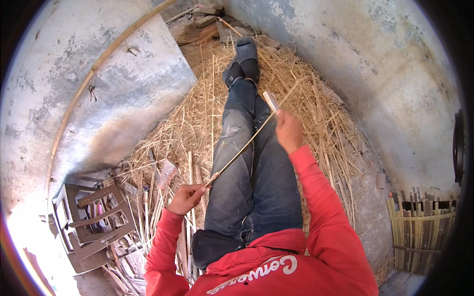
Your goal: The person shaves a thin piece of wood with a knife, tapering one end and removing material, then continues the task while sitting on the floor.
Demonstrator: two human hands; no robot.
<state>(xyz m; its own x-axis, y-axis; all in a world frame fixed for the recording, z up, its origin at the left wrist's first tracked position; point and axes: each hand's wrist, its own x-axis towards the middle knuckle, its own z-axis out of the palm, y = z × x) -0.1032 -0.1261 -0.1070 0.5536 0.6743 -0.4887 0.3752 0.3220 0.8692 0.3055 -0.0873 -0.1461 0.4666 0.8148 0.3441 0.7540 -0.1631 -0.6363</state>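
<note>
A thin bamboo strip runs slantwise above my outstretched legs. My left hand pinches its near end, where a lighter knot or thicker bit shows beside the fingertips. At the far end my right hand is closed around a knife with a short, broad, bright blade; its handle is hidden in the fist. The strip meets the blade just ahead of the right fingers. Past the blade, a blurred pale length continues up to the right over the shavings.
Straw-like shavings and split strips cover the floor around my legs. A dark openwork frame stands at left. Bundled upright strips stand at right. A long bamboo pole leans along the left wall. Bricks lie in the far corner.
</note>
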